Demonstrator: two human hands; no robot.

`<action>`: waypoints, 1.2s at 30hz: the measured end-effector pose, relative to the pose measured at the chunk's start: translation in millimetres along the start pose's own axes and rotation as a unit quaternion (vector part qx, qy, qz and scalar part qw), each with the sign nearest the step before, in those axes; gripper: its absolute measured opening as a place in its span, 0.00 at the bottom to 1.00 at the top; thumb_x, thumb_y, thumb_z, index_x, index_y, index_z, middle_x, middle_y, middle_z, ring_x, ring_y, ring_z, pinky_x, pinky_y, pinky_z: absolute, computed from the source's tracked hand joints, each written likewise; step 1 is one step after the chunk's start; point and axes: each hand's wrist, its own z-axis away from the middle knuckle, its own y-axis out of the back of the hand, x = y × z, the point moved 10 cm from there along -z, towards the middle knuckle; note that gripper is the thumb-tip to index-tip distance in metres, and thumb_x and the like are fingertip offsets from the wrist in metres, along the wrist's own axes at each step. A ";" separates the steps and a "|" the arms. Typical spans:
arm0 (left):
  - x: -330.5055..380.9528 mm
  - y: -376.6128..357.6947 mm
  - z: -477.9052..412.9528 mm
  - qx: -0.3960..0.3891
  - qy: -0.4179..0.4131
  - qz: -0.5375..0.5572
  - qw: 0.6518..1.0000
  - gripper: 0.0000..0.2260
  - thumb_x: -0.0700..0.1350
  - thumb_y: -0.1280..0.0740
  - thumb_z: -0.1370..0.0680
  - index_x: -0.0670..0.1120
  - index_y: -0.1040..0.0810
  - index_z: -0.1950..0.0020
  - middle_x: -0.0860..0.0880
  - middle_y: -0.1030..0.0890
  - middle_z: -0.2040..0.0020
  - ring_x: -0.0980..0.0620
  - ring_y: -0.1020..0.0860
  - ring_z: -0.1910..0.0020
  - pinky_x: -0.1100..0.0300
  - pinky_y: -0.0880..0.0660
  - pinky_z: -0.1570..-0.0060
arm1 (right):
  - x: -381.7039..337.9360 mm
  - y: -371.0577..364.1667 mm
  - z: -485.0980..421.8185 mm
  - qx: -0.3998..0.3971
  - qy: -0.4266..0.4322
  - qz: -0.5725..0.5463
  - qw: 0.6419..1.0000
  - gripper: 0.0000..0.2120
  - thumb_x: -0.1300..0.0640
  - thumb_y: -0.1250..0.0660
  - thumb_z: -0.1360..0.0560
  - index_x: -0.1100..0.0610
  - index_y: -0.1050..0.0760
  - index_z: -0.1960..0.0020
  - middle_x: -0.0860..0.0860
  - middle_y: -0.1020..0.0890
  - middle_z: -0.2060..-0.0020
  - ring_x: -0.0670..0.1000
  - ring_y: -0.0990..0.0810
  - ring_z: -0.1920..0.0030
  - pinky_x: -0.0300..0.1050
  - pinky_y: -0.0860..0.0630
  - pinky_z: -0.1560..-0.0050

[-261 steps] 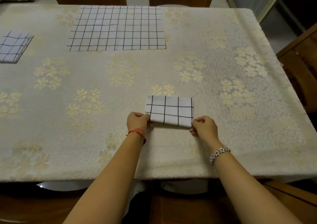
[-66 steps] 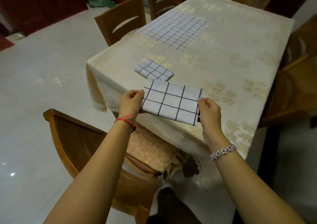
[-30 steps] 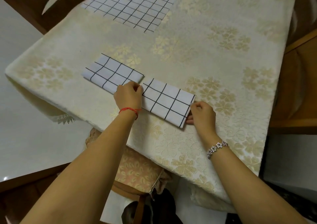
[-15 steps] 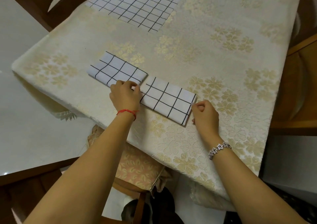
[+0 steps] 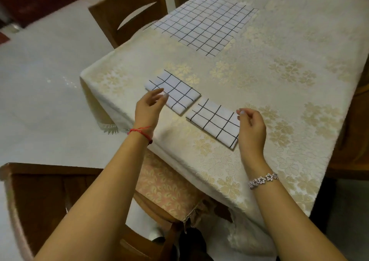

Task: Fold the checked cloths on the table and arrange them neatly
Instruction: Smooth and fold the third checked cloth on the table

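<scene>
Left hand (image 5: 148,109): fingers loose and spread, holding nothing, poised over the near edge of the farther folded cloth (image 5: 175,90). Cannot tell whether the fingertips touch it. Red thread (image 5: 140,132) at the wrist.

Right hand (image 5: 252,129): fingers lightly curled, thumb and forefinger close, nothing between them. It sits at the right end of the nearer folded cloth (image 5: 214,121), just beside the edge, gripping nothing. Silver bracelet (image 5: 263,180) at the wrist.

The 2 hands are well apart, 1 at each cloth.

The 2 folded cloths lie flat on the table (image 5: 269,101) near its front-left corner. They make a slanting row, short ends almost meeting, with a thin strip of tablecloth between. Long edges roughly in line.

Further out, 1 unfolded cloth (image 5: 203,25) is spread flat on the far part of the table, close to the left edge, beside a wooden chair (image 5: 129,11).

Step in hand, as I read it: the folded pair is set down and both hands are free of it. 2 of 3 cloths look done.

Next move calls for a long reach, or a step round the corner, to the unfolded cloth. Take 2 corners, match edge to edge using the check lines, fold down to the size of the pair and add it to the row. Keep the forearms from dragging over the 2 already placed.
</scene>
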 end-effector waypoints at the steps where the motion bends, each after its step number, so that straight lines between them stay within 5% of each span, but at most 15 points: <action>1: 6.8 9.7 6.7 -0.003 -0.001 0.014 1.000 0.13 0.45 0.34 0.23 0.46 0.24 0.38 0.49 0.22 0.48 0.57 0.24 0.50 0.62 0.28 0.49 | -8.1 -5.9 6.1 -0.007 0.006 -0.020 1.000 0.07 0.57 0.41 0.21 0.54 0.25 0.48 0.46 0.21 0.50 0.48 0.23 0.43 0.34 0.29 0.50; 4: 23.9 48.2 24.9 0.015 -0.005 0.057 0.998 0.12 0.45 0.34 0.23 0.50 0.25 0.39 0.56 0.22 0.51 0.63 0.24 0.51 0.60 0.28 0.45 | -32.4 -26.6 27.2 -0.030 0.028 -0.060 0.997 0.07 0.57 0.41 0.22 0.50 0.25 0.50 0.41 0.21 0.52 0.46 0.23 0.44 0.48 0.30 0.37; 8: 39.7 110.7 50.9 0.063 -0.017 0.103 0.993 0.11 0.46 0.35 0.23 0.50 0.25 0.41 0.55 0.22 0.48 0.55 0.24 0.44 0.54 0.27 0.43 | -66.2 -66.6 62.2 -0.088 0.053 -0.109 0.989 0.08 0.57 0.43 0.20 0.52 0.25 0.47 0.47 0.20 0.47 0.47 0.24 0.42 0.34 0.30 0.49; 14: 47.7 205.6 99.6 0.124 -0.068 0.121 0.982 0.10 0.46 0.36 0.22 0.50 0.25 0.41 0.51 0.22 0.43 0.54 0.24 0.43 0.59 0.24 0.47 | -112.5 -126.5 131.3 -0.182 0.087 -0.143 0.969 0.08 0.54 0.43 0.23 0.49 0.25 0.49 0.46 0.19 0.46 0.45 0.23 0.42 0.38 0.29 0.42; 19: 36.1 291.3 146.5 0.168 -0.096 0.145 0.970 0.11 0.51 0.34 0.28 0.55 0.23 0.46 0.52 0.21 0.43 0.54 0.23 0.42 0.60 0.23 0.47 | -141.4 -167.2 202.0 -0.237 0.114 -0.161 0.951 0.12 0.50 0.43 0.26 0.50 0.25 0.48 0.47 0.19 0.45 0.43 0.22 0.44 0.35 0.28 0.46; 24: 12.2 378.0 195.5 0.208 -0.111 0.136 0.962 0.07 0.45 0.36 0.22 0.54 0.24 0.45 0.54 0.21 0.44 0.54 0.23 0.42 0.60 0.24 0.47 | -161.7 -207.1 282.5 -0.282 0.123 -0.174 0.935 0.09 0.51 0.42 0.27 0.47 0.25 0.51 0.48 0.20 0.46 0.46 0.22 0.44 0.39 0.27 0.46; 36: -48.0 547.7 289.2 0.292 -0.088 0.176 0.936 0.11 0.48 0.34 0.29 0.53 0.22 0.47 0.50 0.20 0.44 0.52 0.23 0.40 0.57 0.25 0.47 | -179.4 -295.8 437.5 -0.382 0.128 -0.167 0.900 0.10 0.51 0.43 0.25 0.49 0.25 0.48 0.46 0.19 0.45 0.45 0.22 0.43 0.53 0.29 0.35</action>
